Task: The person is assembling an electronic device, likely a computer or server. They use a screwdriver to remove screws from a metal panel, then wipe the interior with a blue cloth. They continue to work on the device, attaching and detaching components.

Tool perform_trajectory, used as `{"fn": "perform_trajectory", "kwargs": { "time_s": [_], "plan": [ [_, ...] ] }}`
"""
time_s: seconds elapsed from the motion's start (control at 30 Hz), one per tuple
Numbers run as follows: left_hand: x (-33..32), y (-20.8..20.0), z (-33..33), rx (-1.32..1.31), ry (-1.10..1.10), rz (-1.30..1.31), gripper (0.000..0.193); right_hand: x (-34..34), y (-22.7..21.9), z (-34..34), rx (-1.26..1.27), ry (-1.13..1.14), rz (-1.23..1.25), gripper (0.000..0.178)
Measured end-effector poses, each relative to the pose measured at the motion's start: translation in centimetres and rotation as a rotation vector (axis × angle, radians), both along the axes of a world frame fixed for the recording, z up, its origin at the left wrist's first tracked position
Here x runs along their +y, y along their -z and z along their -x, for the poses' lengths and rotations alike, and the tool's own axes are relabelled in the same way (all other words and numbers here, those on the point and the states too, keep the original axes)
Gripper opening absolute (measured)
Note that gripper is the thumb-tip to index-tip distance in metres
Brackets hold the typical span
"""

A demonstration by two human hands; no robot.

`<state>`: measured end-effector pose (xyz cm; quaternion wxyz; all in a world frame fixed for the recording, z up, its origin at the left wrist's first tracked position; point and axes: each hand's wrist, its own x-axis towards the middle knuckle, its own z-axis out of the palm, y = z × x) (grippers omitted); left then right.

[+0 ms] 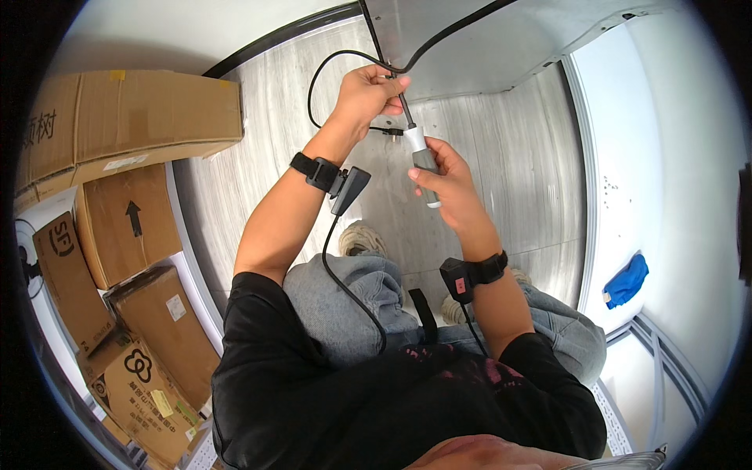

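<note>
Two hands meet at the corner of the grey metal panel (470, 31) above our knees. Our right hand (450, 184) is wrapped around the grey-and-white handle of a screwdriver (419, 153), whose shaft points up toward the panel's edge. Our left hand (368, 90) pinches the black cable (329, 66) against that edge, right beside the screwdriver's tip. Cardboard boxes (117, 227) are stacked well left of the panel, and a blue cloth (627, 280) lies far to its right.

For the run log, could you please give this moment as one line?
left hand: pinching black cable at panel edge | right hand: gripping screwdriver, tip up at panel | cardboard boxes on left
</note>
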<state>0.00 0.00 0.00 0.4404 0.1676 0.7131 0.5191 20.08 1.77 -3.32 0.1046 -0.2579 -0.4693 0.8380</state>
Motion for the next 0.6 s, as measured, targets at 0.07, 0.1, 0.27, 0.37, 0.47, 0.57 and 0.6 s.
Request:
{"fn": "perform_trajectory", "kwargs": {
  "time_s": [0.07,0.1,0.27,0.37,0.47,0.57,0.6],
  "plan": [
    [0.1,0.2,0.3,-0.013,0.015,-0.028,0.022,0.1,-0.5,0.0,-0.005,0.002,0.062,0.054],
    [0.1,0.3,0.1,-0.039,0.005,-0.052,0.021,0.4,-0.8,-0.2,0.038,-0.014,0.250,0.053],
    [0.1,-0.3,-0.2,-0.165,-0.032,-0.107,0.018,1.5,-1.9,-0.7,0.130,-0.010,0.656,0.047],
    [-0.1,-0.8,-0.1,-0.151,-0.056,-0.084,0.016,0.2,-1.5,0.0,0.026,0.031,0.294,0.047],
    [0.0,-0.2,-0.1,-0.029,-0.020,-0.033,0.015,0.3,-0.1,0.0,0.037,-0.047,0.115,0.051],
    [0.0,0.3,0.3,-0.046,-0.002,-0.075,0.014,0.0,-0.7,0.2,-0.015,0.049,0.145,0.048],
    [0.0,0.4,0.3,-0.058,-0.008,-0.083,0.014,0.1,-0.9,0.2,0.022,0.060,0.275,0.046]
  ]
}}
